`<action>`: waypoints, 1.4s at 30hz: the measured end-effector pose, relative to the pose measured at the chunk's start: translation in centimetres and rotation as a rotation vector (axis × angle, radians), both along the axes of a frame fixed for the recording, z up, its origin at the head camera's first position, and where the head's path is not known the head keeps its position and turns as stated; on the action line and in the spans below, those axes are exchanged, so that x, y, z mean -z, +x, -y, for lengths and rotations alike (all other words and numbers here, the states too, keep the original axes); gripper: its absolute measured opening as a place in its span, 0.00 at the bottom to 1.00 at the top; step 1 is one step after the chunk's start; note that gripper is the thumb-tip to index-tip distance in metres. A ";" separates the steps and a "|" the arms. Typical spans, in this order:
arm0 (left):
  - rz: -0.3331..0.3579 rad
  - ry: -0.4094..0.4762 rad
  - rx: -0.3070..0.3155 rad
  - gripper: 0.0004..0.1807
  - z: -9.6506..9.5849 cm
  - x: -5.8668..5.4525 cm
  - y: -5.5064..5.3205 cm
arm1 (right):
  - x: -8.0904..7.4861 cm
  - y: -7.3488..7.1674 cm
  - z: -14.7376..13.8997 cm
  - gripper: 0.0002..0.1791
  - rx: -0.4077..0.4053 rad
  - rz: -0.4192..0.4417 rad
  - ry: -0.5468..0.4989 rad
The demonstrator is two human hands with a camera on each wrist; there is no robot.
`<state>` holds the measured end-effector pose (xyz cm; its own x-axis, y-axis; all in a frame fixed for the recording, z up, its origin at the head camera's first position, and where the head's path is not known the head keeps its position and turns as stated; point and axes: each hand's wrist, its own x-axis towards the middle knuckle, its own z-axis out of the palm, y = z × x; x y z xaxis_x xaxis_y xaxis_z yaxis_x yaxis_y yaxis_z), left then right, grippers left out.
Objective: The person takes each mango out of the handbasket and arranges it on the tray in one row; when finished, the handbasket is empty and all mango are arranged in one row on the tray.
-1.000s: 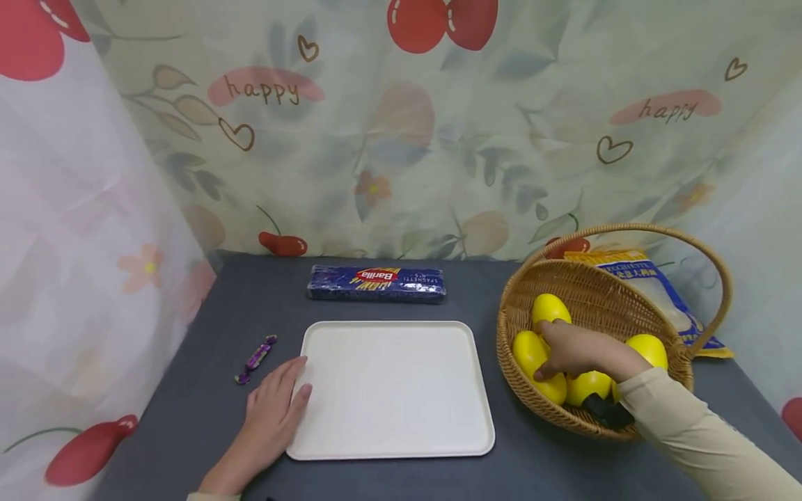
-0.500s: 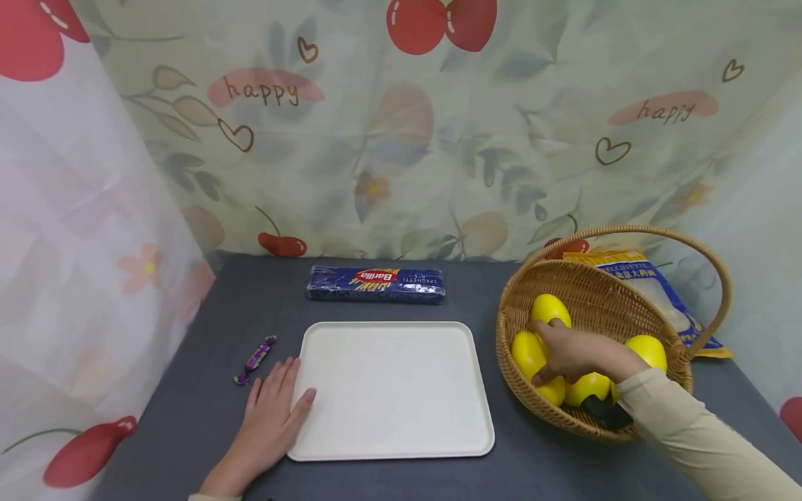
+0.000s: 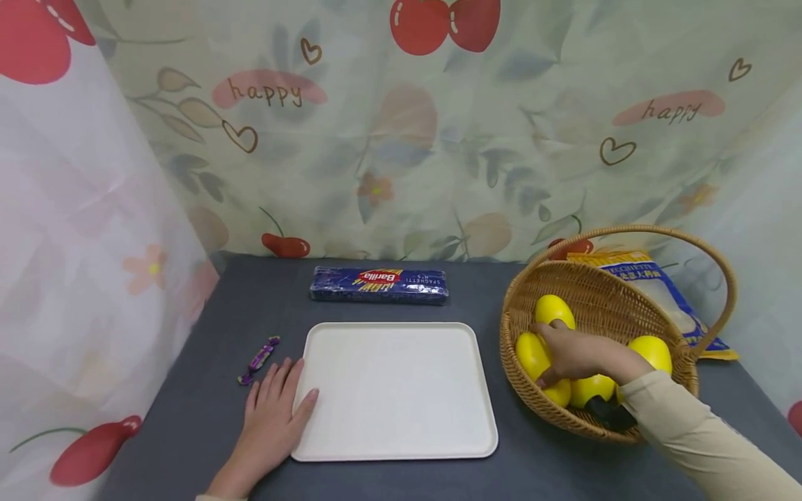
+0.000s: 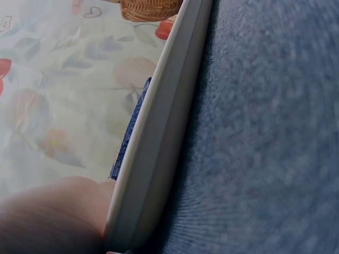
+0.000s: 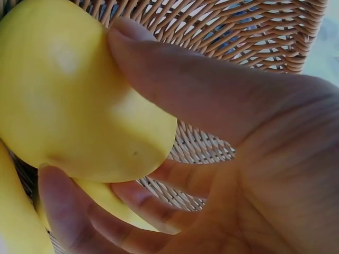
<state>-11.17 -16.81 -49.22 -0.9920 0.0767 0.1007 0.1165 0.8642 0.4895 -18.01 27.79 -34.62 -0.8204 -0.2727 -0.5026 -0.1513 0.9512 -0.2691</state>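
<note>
My right hand [image 3: 573,355] is inside the wicker basket [image 3: 617,313] at the right, among several yellow lemons. In the right wrist view its thumb presses one side of a lemon [image 5: 79,95] and its bent fingers reach round the other side. More lemons [image 3: 554,311] lie beside and beneath that one, partly hidden by the hand. At the left, my left hand [image 3: 272,410] rests with its fingers extended by the edge of a white tray [image 3: 395,390], the thumb over the rim. The left wrist view shows the tray's side wall but not the fingers.
Behind the tray lies a blue Barilla spaghetti pack [image 3: 379,285]. A purple wrapped candy [image 3: 258,360] is left of the tray. A blue-and-yellow pasta bag [image 3: 670,299] leans behind the basket, whose tall handle [image 3: 651,228] arches over it. Printed curtains [image 3: 376,139] enclose the dark table.
My left hand has shifted slightly, its thumb now farther over the tray's edge. The right hand stays at the lemons with little visible movement.
</note>
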 end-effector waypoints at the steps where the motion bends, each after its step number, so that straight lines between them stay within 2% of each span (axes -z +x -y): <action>1: 0.005 0.000 -0.006 0.35 0.0 0.0 0.0 | 0.0 0.0 0.0 0.55 -0.001 -0.001 0.002; 7: 0.006 -0.004 -0.024 0.35 0.0 0.2 0.0 | -0.4 -0.1 -0.4 0.56 -0.009 -0.014 0.000; 11: -0.014 -0.008 -0.019 0.34 0.0 0.3 0.1 | -0.9 0.0 -0.8 0.56 0.011 -0.010 -0.041; 16: -0.047 -0.016 -0.011 0.34 0.0 0.6 0.1 | -1.7 0.4 -1.3 0.57 0.040 0.008 -0.095; 21: -0.054 -0.011 -0.010 0.33 0.0 0.5 0.1 | -2.7 0.6 -1.4 0.58 0.018 -0.013 -0.099; 32: -0.021 -0.012 -0.018 0.34 0.3 0.4 -0.1 | -5.1 1.1 -2.1 0.58 -0.042 -0.138 -0.130; 42: -0.010 -0.019 -0.014 0.34 0.4 0.4 -0.2 | -8.0 3.0 -0.7 0.58 -0.035 -0.306 -0.113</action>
